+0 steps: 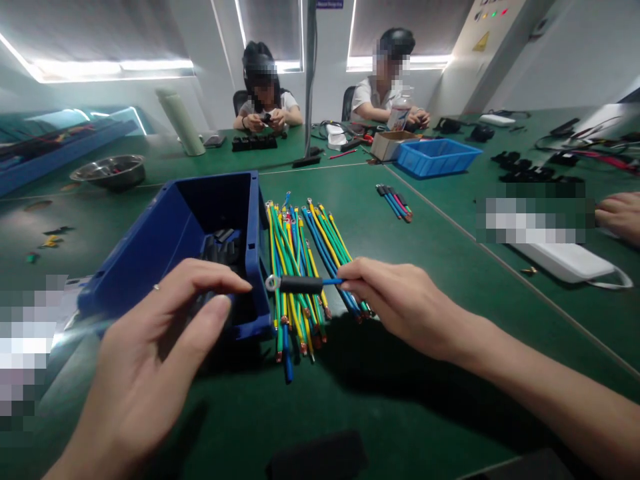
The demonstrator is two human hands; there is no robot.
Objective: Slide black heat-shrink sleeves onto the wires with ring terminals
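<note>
Green worktable [440, 233] fills the room's middle, shaded windows [270, 33] behind. Across it sit two co-workers, one left [273, 110] and one right [367, 100], both in white tops, hands together over small work. Another person's hand [620, 213] enters at the right edge, near a white case [565, 257] with a loop.

Right hand [395, 300]: thumb and fingers pinch a blue wire [331, 281], held level above the table. Black sleeve [303, 285] sits around the wire, just behind its ring terminal [273, 283], which points left.

Left hand [170, 333]: thumb and forefinger curved and parted, nothing between them; fingertips near the ring terminal, apart from it, in front of a dark blue bin [254, 220]. Short black tubes [223, 250] inside the bin.

Beneath the held wire, and beyond it: loose wires [320, 243] in green, yellow and blue. Farther off, a small bundle [395, 202] with black sleeves; beyond that, a light blue tray [440, 163] beside a cardboard box [387, 147]. Metal bowl [117, 177] at far left.
</note>
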